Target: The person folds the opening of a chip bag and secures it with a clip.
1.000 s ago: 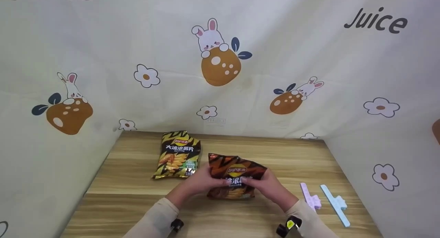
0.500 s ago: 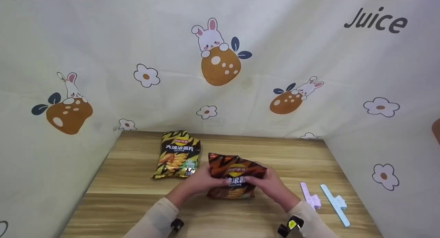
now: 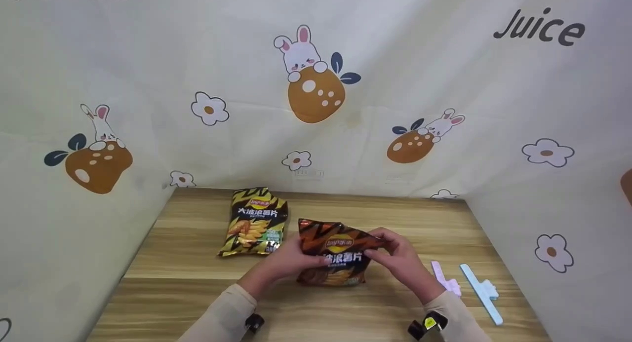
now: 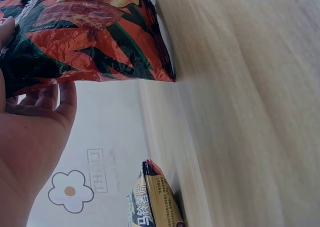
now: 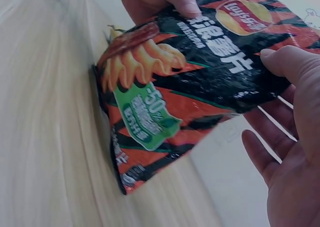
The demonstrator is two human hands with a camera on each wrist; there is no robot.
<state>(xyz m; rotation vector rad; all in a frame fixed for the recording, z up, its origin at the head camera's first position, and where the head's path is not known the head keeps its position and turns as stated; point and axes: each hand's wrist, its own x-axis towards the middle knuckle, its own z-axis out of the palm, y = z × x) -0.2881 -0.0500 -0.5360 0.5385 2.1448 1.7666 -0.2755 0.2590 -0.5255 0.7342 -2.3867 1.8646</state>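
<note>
An orange-and-black bag of potato chips stands upright before me, its lower edge right at the wooden table. My left hand grips the bag's left side, thumb across the front and fingers behind it. On the other side, my right hand pinches the bag near its upper right corner, thumb on the printed front. Its lower fingers spread behind the edge in the right wrist view. The bag's top edge slopes down toward the right and looks uneven.
A yellow-and-black chip bag lies at the back left of the table. To the right are a purple sealing clip, partly hidden by my right forearm, and a light blue one. Printed cloth encloses the table's back and sides.
My right hand has shifted outward and slightly up along the bag, from its front middle to its upper right edge. The left hand and the bag have stayed almost in place.
</note>
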